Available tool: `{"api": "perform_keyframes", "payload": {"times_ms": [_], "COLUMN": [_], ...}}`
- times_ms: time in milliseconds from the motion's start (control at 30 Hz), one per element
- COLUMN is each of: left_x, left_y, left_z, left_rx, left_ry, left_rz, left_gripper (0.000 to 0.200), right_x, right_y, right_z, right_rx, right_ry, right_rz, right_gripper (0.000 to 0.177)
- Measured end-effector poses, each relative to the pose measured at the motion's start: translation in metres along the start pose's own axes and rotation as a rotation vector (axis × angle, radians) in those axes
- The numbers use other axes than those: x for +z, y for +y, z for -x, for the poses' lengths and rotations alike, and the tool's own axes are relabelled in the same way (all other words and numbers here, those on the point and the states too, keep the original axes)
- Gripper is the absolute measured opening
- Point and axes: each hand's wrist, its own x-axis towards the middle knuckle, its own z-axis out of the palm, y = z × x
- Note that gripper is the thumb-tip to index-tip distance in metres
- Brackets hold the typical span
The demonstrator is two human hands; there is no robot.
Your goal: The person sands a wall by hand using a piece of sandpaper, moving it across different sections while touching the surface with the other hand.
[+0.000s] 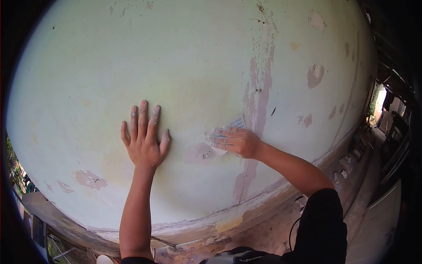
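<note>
My left hand (144, 147) lies flat against the pale green wall (184, 53), its fingers spread and dusted with grey-white powder. To its right, my right hand (237, 141) presses a sheet of sandpaper (237, 121) to the wall. The sheet's light back with blue print shows above and below my fingers; its other face is hidden against the wall. A greyish-mauve patch (198, 153) with a small rough hole sits just left of the sandpaper. Right behind that hand runs a vertical seam (262, 57) bordered by flaked paint.
More bare patches mark the wall, including one at lower left (90, 179) and one at upper right (315, 75). A stained ledge (228, 223) follows the wall's bottom edge. Rubble (345, 167) and a pale board (380, 220) lie on the right.
</note>
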Motion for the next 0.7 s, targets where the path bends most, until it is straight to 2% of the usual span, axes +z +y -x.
{"api": "perform_keyframes", "payload": {"times_ms": [67,200,267,300,367,400,500,567,700], "left_x": [0.000,0.000,0.001,0.001,0.001,0.001,-0.001,-0.003,-0.009], "left_y": [0.000,-0.002,0.000,-0.001,0.000,0.000,-0.002,-0.003,-0.010], "left_z": [0.000,0.001,0.001,0.002,0.002,0.002,0.001,0.006,0.007], "left_rx": [0.012,0.013,0.011,0.015,0.014,0.019,0.031,0.040,0.081], "left_ry": [0.016,0.003,0.005,0.009,0.009,0.008,-0.004,-0.012,-0.097], "left_rz": [-0.001,-0.001,-0.003,-0.004,-0.009,-0.011,-0.015,-0.006,-0.002], "left_gripper": [0.063,0.063,0.063,0.063,0.063,0.063,0.063,0.063,0.065], "right_x": [-0.010,-0.057,-0.073,-0.071,-0.064,-0.055,-0.015,-0.001,-0.024], "right_y": [0.019,0.064,0.074,0.073,0.067,0.057,0.013,-0.002,0.043], "right_z": [0.007,-0.021,-0.036,-0.039,-0.052,-0.053,-0.023,0.002,0.012], "right_rx": [-0.226,-0.208,-0.004,0.000,0.285,0.282,0.225,-0.041,-0.204], "right_ry": [-0.163,-0.082,0.097,0.098,0.369,0.370,0.274,-0.013,-0.049], "right_rz": [0.091,0.185,0.277,0.279,0.200,0.195,0.136,0.040,0.140], "right_gripper": [0.046,0.042,0.041,0.041,0.042,0.042,0.041,0.040,0.038]}}
